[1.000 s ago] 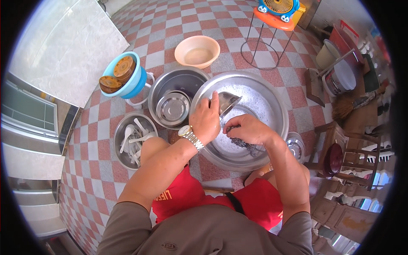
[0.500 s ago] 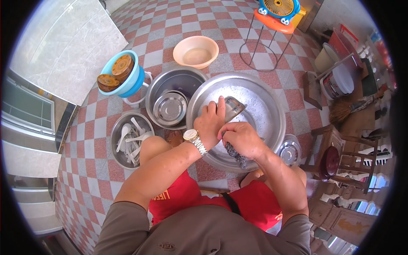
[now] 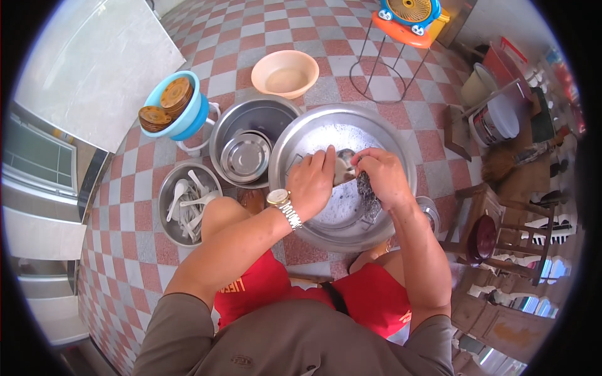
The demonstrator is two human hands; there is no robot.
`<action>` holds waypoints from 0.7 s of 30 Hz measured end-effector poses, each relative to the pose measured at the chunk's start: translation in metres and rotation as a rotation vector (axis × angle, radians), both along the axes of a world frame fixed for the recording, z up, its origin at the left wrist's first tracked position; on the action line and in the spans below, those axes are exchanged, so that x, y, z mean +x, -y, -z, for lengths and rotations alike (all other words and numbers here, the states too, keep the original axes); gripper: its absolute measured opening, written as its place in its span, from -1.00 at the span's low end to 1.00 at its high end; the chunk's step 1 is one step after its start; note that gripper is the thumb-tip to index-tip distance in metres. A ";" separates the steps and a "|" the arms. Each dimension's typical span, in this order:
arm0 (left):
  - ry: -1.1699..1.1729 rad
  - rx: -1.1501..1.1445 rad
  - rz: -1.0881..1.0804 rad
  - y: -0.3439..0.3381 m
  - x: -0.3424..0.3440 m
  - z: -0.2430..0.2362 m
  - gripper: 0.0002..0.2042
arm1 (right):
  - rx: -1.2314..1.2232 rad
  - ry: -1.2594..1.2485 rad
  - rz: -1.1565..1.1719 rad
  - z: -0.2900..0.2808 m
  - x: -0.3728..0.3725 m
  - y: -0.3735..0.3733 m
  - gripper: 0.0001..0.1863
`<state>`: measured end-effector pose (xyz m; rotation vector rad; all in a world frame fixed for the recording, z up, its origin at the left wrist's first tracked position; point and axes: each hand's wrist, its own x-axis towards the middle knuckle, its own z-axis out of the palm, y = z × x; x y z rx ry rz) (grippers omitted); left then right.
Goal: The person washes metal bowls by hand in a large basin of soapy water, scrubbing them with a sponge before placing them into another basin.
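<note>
Over the steel basin [image 3: 342, 114], the left hand [image 3: 311, 180], back upward, grips a metal bowl [image 3: 343, 169]; the right hand [image 3: 385, 177], fingers curled, pinches a dark scrubber [image 3: 368, 190]

The stringy mesh scrubber [image 3: 369, 190] is dark grey; the curved metal vessel [image 3: 343, 168] and the round metal basin [image 3: 390, 141] are silver, the foamy suds [image 3: 335, 134] white. Reddish and grey squares checker the tiled floor [image 3: 241, 39]. The round plastic bowl [image 3: 285, 81] is peach, the round plastic tub [image 3: 195, 95] light blue.
</note>
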<state>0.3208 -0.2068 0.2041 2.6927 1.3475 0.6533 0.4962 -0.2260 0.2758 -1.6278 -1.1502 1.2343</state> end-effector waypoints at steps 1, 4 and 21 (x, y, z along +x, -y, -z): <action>0.036 0.004 0.000 0.000 0.001 -0.006 -0.52 | 0.124 0.030 -0.003 0.006 0.008 -0.001 -0.76; 0.102 0.080 0.092 -0.006 -0.006 -0.013 -0.53 | 0.296 -0.021 0.044 0.008 0.032 -0.006 -0.77; 0.200 0.237 -0.027 -0.043 -0.036 -0.019 -0.47 | -0.130 -0.048 -0.414 0.041 0.028 -0.005 -0.43</action>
